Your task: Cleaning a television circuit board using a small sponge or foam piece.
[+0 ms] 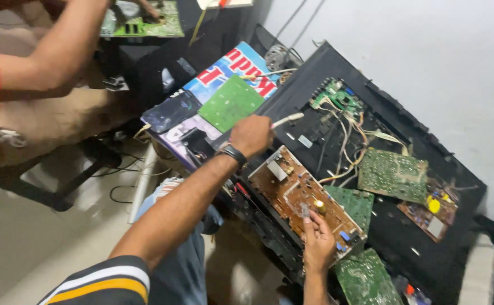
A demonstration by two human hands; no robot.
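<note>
- Left hand [251, 135] closed in a fist round a thin pale tool [287, 119]; its tip sticks out toward 2 o'clock over the black panel [393, 237], held up off the parts, likely so the tip stays free.
- A dark wristband [234, 153] sits on that wrist.
- Right hand [317, 242] comes in from 6 o'clock; fingers [310, 217] pinched narrow on a small part on the brown board [292, 189], seemingly steadying it.
- Brown board lies flat near the panel's left edge, tilted up a bit at its 10 o'clock corner, parts facing up for access.
- Green boards [393, 174] at 3 o'clock of it, joined by pale wires [348, 152], left attached.
- Loose green board [231, 103] rests at 10 o'clock on a printed carton [241, 62], set aside.
- Another person's arm [55, 53] at 10 o'clock, well apart, over another board [145, 25].
</note>
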